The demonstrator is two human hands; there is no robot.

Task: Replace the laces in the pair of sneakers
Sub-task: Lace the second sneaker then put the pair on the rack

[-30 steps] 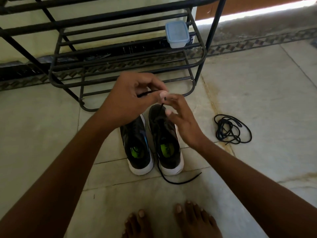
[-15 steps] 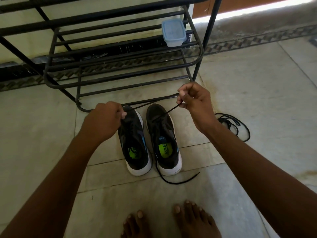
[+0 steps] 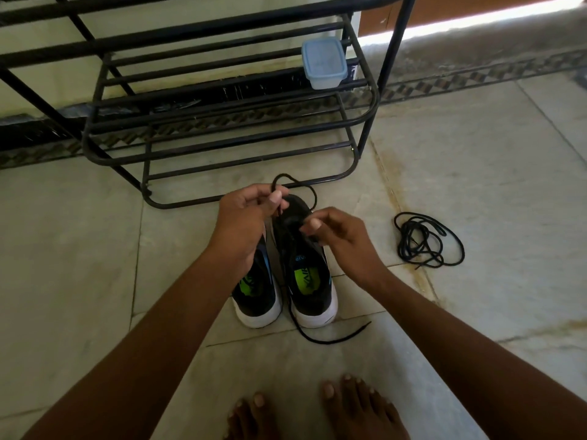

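Observation:
Two black sneakers with white soles and green insoles stand side by side on the floor, the left sneaker (image 3: 257,290) partly under my left forearm, the right sneaker (image 3: 305,268) beside it. A black lace (image 3: 313,195) loops above the right sneaker's toe, and its other end trails past the heel (image 3: 336,338). My left hand (image 3: 244,223) pinches the lace loop above the toe area. Over the right sneaker's eyelets, my right hand (image 3: 340,233) pinches the lace between thumb and fingers.
A loose coil of black lace (image 3: 425,239) lies on the tiles to the right. A black metal shoe rack (image 3: 222,138) stands just behind the sneakers, with a small blue-lidded container (image 3: 324,63) on its shelf. My bare feet (image 3: 317,414) are near the bottom edge.
Both hands were spread apart with the lace taut between them; they have come back together over the right sneaker, and the lace now hangs in a slack loop.

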